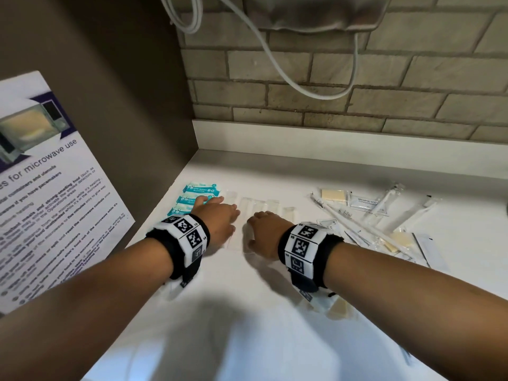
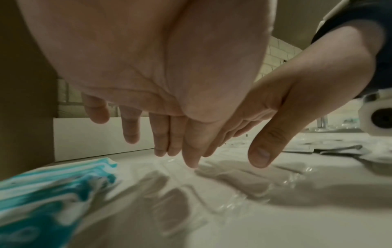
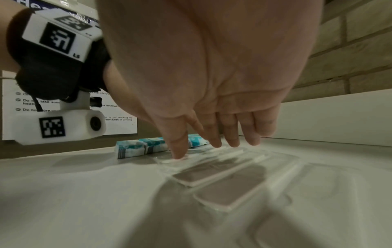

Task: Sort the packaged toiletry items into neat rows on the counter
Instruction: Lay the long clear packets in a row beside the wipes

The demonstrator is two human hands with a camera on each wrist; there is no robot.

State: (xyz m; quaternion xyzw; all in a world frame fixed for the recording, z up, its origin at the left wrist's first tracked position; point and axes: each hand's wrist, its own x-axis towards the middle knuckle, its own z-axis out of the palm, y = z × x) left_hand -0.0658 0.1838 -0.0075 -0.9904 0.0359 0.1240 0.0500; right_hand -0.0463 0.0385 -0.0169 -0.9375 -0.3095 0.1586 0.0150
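Note:
Three teal-and-white packets (image 1: 192, 198) lie in a column at the counter's back left corner. To their right runs a row of flat white items in clear wrappers (image 1: 261, 206). My left hand (image 1: 220, 213) lies flat, fingers straight, its tips over the teal packets' edge and the first clear wrapper. Close beside it, my right hand (image 1: 265, 225) is also flat on the clear wrappers. In the right wrist view my thumb tip (image 3: 180, 155) presses a clear wrapper (image 3: 222, 174). The left wrist view shows straight fingers (image 2: 191, 151) touching the wrappers beside the teal packets (image 2: 53, 193). Neither hand grips anything.
A loose pile of toothbrush sleeves, sachets and cream-coloured bars (image 1: 384, 215) lies at the right. Another cream packet (image 1: 339, 309) sits under my right wrist. A microwave notice (image 1: 49, 188) hangs on the left wall, and a white cable (image 1: 275, 59) hangs on the brick wall behind.

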